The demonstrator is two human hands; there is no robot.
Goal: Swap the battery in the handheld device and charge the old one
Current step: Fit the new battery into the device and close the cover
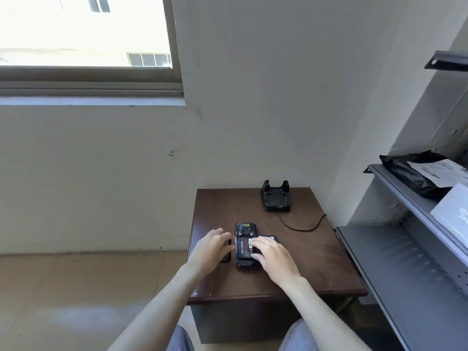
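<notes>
The black handheld device [243, 233] lies face down in the middle of the small dark wooden table [311, 269], its back open and a labelled battery [242, 247] showing in the bay. My right hand [272, 254] lies over the battery with straight fingers pressing on it. My left hand [211, 249] rests at the device's left side, fingers relaxed, partly covering a black flat piece [226, 259]. Another black flat piece [272, 238] peeks out behind my right hand. The black charging cradle [275, 197] stands empty at the table's back.
A black cable [301, 225] runs from the cradle across the table to its right edge. Grey metal shelving [405, 262] stands close on the right, holding a black bag [415, 174] and a white box [453, 216]. A wall and window are behind.
</notes>
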